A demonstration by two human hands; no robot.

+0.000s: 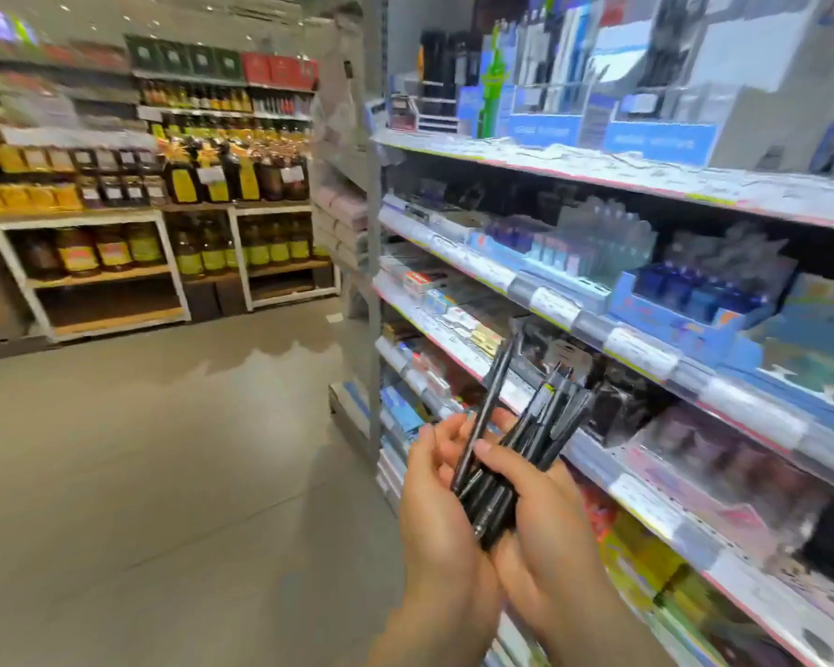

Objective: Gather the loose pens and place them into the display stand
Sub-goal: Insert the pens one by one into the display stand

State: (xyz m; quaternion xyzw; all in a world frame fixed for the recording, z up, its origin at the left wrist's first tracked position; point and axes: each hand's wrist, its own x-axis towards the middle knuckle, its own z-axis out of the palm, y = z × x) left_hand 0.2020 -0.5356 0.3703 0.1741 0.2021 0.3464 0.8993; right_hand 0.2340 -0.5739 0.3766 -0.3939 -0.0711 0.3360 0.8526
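Note:
Both my hands hold a bundle of several black pens (526,435) in front of a stationery shelf. My left hand (441,503) cups the bundle from the left, fingers curled round the lower ends. My right hand (545,517) grips it from the right, thumb pressed across the barrels. One pen (494,392) sticks up higher than the others, tilted to the right. Blue and white display stands (545,115) holding pens sit on the top shelf, well above my hands.
A tall shelf unit (646,349) with price-label rails runs along the right, packed with stationery boxes. Its grey upright post (374,233) stands just left of my hands. Open grey floor (164,450) spreads left. Bottle racks (189,185) line the far wall.

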